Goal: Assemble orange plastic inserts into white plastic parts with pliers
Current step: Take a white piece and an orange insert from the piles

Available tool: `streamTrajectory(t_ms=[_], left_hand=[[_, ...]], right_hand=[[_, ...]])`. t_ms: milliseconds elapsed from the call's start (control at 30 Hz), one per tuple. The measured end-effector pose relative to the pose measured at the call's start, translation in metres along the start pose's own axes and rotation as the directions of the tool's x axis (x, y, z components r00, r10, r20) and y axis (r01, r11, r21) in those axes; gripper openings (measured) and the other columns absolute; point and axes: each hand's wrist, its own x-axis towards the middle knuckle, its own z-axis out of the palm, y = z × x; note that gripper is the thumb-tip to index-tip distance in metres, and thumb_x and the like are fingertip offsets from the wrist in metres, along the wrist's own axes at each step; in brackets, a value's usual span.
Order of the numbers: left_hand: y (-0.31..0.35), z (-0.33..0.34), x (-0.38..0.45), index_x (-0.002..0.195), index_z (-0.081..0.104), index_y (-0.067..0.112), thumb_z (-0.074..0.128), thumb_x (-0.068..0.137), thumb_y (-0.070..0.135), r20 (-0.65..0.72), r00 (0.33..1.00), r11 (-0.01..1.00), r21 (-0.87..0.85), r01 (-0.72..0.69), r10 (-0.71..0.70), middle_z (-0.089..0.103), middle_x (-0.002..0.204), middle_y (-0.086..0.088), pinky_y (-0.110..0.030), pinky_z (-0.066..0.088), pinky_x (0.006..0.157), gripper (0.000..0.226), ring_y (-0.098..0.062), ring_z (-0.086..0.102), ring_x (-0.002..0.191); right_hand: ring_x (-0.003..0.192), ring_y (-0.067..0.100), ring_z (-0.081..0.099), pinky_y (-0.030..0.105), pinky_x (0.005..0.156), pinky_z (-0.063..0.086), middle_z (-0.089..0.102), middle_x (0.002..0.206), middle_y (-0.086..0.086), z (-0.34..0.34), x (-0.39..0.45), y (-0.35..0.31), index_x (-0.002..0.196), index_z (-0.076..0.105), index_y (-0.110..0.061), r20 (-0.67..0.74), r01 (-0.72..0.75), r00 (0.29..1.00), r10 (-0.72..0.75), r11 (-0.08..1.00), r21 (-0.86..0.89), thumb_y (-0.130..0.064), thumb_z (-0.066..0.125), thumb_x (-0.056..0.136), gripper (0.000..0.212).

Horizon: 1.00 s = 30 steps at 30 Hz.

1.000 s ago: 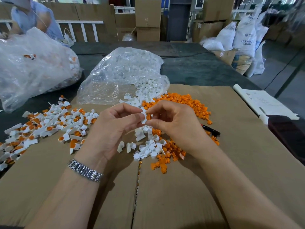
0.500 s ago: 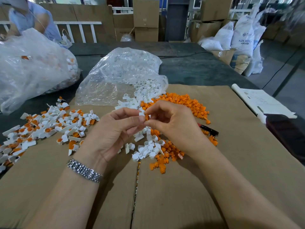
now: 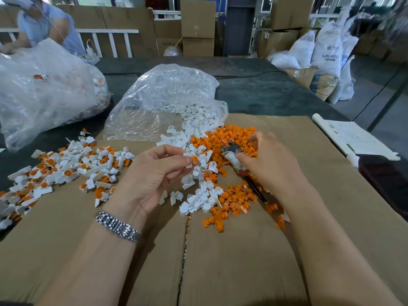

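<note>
Cardboard-covered table (image 3: 242,261): left grip (image 3: 152,173) pinches white part (image 3: 191,156), right grip (image 3: 269,164) clasps pliers (image 3: 234,157).

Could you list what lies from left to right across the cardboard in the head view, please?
Pile of assembled parts → left hand pinching a white part with orange insert → pliers → right hand → paper sheet.

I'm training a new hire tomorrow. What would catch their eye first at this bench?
Probably the bright orange inserts heaped mid-table, mixed with loose white parts spilling from a clear bag. Then the hands: the left hand pinches a white part with an orange insert, while the right hand grips the pliers. A pile of finished pieces lies to the left.
</note>
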Motion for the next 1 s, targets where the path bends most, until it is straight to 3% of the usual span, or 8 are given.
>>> streamTrajectory(t_ms=[67,167,367,567,667,767,867,1000], left_hand=[[-0.001,-0.003,0.001,0.080,0.072,0.007,0.083,0.060,-0.001,-0.006,1.000,1.000,0.021,-0.008,0.008,0.074,0.092,-0.023,-0.018,0.057,0.059,0.024,-0.032,0.073,0.090],[0.001,-0.007,0.002,0.073,0.077,0.016,0.090,0.054,0.007,-0.010,1.000,0.999,0.036,-0.003,0.004,0.076,0.094,-0.017,-0.019,0.058,0.059,0.024,-0.024,0.073,0.081],[0.004,-0.005,0.000,0.068,0.075,0.025,0.089,0.049,0.017,-0.039,0.999,0.999,0.049,0.011,-0.009,0.075,0.078,0.000,-0.018,0.043,0.052,0.025,-0.007,0.066,0.062],[0.006,-0.006,-0.001,0.083,0.068,0.020,0.086,0.060,0.010,-0.017,0.998,0.991,-0.125,0.057,-0.060,0.076,0.087,-0.004,-0.016,0.052,0.054,0.031,-0.013,0.072,0.071],[0.005,-0.006,0.000,0.085,0.066,0.019,0.084,0.063,0.009,-0.020,0.997,0.989,-0.133,0.066,-0.069,0.076,0.090,-0.003,-0.017,0.050,0.054,0.030,-0.012,0.071,0.074],[0.005,-0.007,0.001,0.086,0.068,0.018,0.084,0.065,0.009,-0.032,0.997,0.986,-0.154,0.061,-0.067,0.076,0.091,-0.003,-0.016,0.049,0.053,0.028,-0.011,0.071,0.074],[0.004,-0.008,0.003,0.068,0.077,0.022,0.086,0.061,0.009,-0.019,0.998,0.983,-0.173,0.053,-0.058,0.074,0.090,-0.004,-0.015,0.046,0.055,0.017,-0.011,0.067,0.076],[0.003,-0.008,0.004,0.065,0.076,0.022,0.087,0.062,0.011,0.001,0.999,0.989,-0.145,0.039,-0.039,0.068,0.083,-0.002,-0.017,0.043,0.055,0.016,-0.012,0.053,0.078]], right_hand=[[0.112,0.029,0.057,0.050,0.095,0.049,0.058,0.122,0.008,0.001,0.002,0.008,0.126,0.052,-0.014,0.119,-0.112,0.985,0.124,0.988,-0.109,-0.060,0.066,0.088,0.061],[0.104,0.027,0.057,0.050,0.093,0.050,0.061,0.113,0.006,0.002,0.002,0.009,0.118,0.054,-0.014,0.194,-0.091,0.974,0.113,0.989,-0.121,-0.066,0.064,0.086,0.062],[0.098,0.029,0.057,0.046,0.084,0.050,0.060,0.101,0.008,0.004,-0.003,-0.001,0.098,0.058,-0.013,0.160,0.008,0.987,0.025,0.979,-0.205,-0.047,0.068,0.086,0.037],[0.066,0.021,0.059,0.035,0.055,0.042,0.063,0.077,0.005,-0.021,-0.010,-0.011,0.091,0.062,-0.016,0.115,0.015,0.993,-0.023,0.997,0.070,-0.037,0.051,0.095,0.025],[0.076,0.032,0.071,0.043,0.071,0.060,0.072,0.079,0.010,-0.043,-0.016,-0.023,0.097,0.066,-0.013,0.328,-0.077,0.942,-0.069,0.908,0.411,-0.024,0.054,0.100,0.016],[0.078,0.028,0.074,0.039,0.078,0.061,0.073,0.079,0.007,-0.052,-0.024,-0.035,0.100,0.063,-0.003,0.581,-0.148,0.790,-0.197,0.858,0.492,-0.022,0.052,0.104,0.022],[0.084,0.025,0.075,0.047,0.087,0.061,0.074,0.090,0.015,-0.044,-0.029,-0.047,0.101,0.061,-0.003,0.607,-0.104,0.762,-0.226,0.883,0.459,-0.026,0.051,0.105,0.026],[0.086,0.018,0.075,0.044,0.087,0.061,0.075,0.096,0.011,-0.039,-0.034,-0.055,0.101,0.061,-0.009,0.598,-0.037,0.768,-0.230,0.916,0.399,-0.032,0.049,0.106,0.026]])
